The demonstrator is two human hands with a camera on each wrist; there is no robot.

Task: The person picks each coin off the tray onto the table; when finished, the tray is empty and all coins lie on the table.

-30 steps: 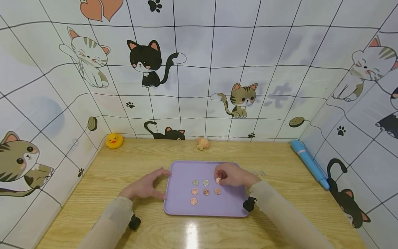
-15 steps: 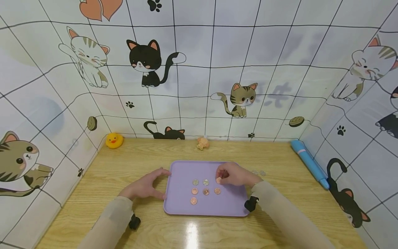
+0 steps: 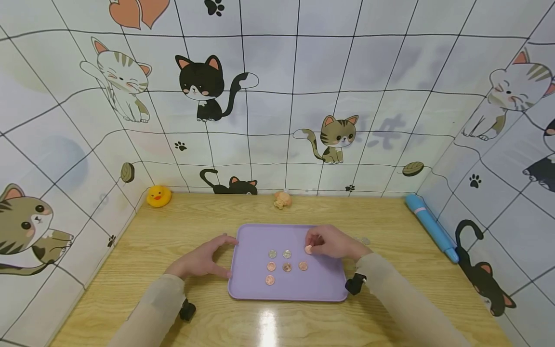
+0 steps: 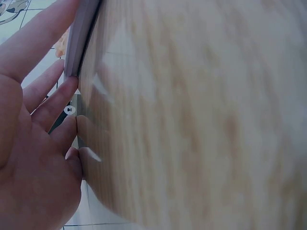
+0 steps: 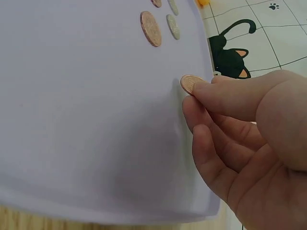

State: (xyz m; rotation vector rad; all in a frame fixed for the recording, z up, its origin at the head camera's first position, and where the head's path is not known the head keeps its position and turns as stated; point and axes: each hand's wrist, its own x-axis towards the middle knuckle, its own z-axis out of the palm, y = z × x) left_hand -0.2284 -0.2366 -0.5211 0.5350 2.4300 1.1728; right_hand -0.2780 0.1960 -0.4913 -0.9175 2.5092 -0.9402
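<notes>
My right hand (image 3: 331, 242) pinches a copper-coloured coin (image 3: 308, 249) between thumb and index finger, over the right side of the lilac tray (image 3: 256, 291). In the right wrist view the coin (image 5: 188, 81) stands tilted at the fingertips, its face showing. Spread along the tray's left edge, my left hand (image 3: 200, 256) touches the rim with its thumb and fingertips. Flat on the tray lie two silver coins, one of them a silver coin (image 3: 272, 254) in the back row, and several copper coins, among them a copper coin (image 3: 270, 280) at the front.
Silver coins (image 3: 365, 240) lie on the wooden table (image 3: 208, 318) right of the tray, partly behind the right hand. A rubber duck (image 3: 158, 196) sits at the back left, a small peach-coloured figure (image 3: 283, 199) at the back middle. A blue pen-shaped object (image 3: 431, 226) lies along the right wall.
My right hand has shifted slightly to the right and back, carrying the copper coin with it. The left hand and the tray have stayed in place.
</notes>
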